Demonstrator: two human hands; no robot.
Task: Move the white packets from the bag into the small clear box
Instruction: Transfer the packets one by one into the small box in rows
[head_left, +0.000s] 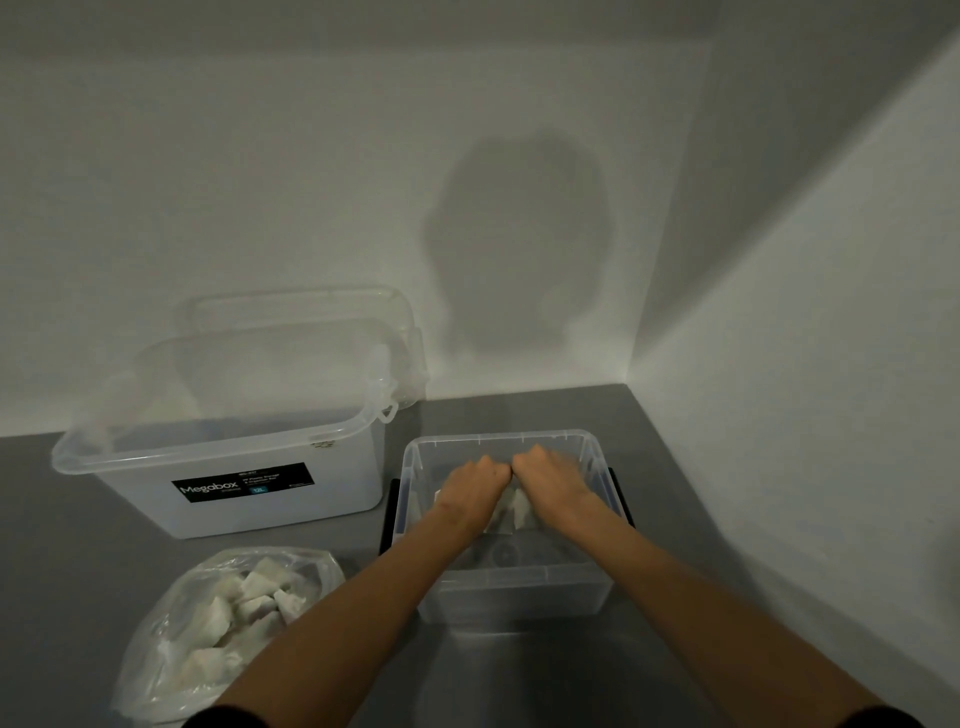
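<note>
Both my hands reach down inside the small clear box (519, 587) on the grey counter. My left hand (475, 486) and my right hand (550, 480) lie side by side with knuckles touching, fingers curled downward and hidden from view. White packets (511, 512) show between and under my wrists on the box floor; whether my fingers grip them cannot be made out. At the lower left lies an open clear plastic bag (156, 649) holding several white packets (249, 608).
A larger clear tub labelled Megabox (234, 488) stands at the left, with its lid (301, 322) leaning on the wall behind it. White walls close the counter at the back and right. Grey counter surface (519, 686) shows in front of the small box.
</note>
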